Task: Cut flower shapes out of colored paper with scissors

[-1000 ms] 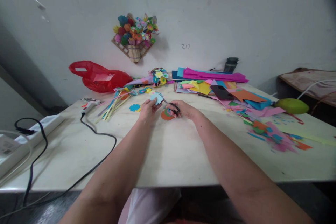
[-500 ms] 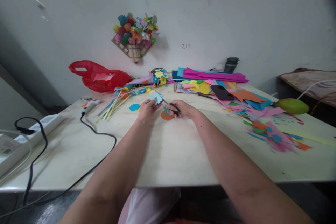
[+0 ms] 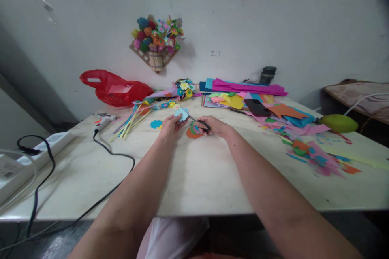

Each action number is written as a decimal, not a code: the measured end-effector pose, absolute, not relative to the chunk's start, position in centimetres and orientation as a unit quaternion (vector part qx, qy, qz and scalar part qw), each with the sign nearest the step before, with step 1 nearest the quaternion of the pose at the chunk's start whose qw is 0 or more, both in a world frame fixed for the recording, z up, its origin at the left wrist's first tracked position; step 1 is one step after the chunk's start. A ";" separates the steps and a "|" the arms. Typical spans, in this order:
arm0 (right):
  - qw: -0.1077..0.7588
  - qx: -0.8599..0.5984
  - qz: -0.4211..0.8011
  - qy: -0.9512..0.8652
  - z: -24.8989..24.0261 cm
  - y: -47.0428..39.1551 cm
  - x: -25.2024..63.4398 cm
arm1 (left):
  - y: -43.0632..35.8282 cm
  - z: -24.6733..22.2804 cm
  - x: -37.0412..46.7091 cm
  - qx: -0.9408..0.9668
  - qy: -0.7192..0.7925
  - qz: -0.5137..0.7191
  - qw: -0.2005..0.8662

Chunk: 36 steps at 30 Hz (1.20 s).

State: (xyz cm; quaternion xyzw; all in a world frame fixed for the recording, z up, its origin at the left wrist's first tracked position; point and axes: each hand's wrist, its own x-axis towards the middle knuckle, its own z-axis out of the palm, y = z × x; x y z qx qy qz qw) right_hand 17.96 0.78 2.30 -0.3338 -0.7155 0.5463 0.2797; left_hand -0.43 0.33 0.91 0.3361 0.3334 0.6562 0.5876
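Your left hand (image 3: 170, 126) pinches a light blue paper flower (image 3: 183, 115) between thumb and fingers, just above the table (image 3: 209, 182), out in front of you near the middle. Your right hand (image 3: 215, 126) is wrapped around the black handles of the scissors (image 3: 205, 124), whose blades point up and leftward to the flower's right edge; whether they bite into the paper, you cannot tell from here. Beneath the scissors lie stacked paper circles (image 3: 192, 133), an orange one lowest. Just left of your left hand rests a darker blue flower cutout (image 3: 156, 124), with a bit of yellow beside it. Farther left are thin paper strips (image 3: 130, 123) and a white glue gun (image 3: 105, 121); well to your right, a phone (image 3: 257, 107) lies on coloured sheets (image 3: 287, 110).
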 end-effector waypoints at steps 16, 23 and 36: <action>0.287 -0.329 0.549 -0.713 2.0 1.0 18.0 | 0.1 1.1 -0.3 0.324 0.341 0.655 0.592; 0.293 -0.342 0.544 -0.708 2.1 0.9 17.8 | -0.1 1.2 0.2 0.305 0.352 0.668 0.581; 0.319 -0.339 0.546 -0.697 2.4 0.4 17.5 | -0.3 1.4 0.4 0.297 0.363 0.676 0.568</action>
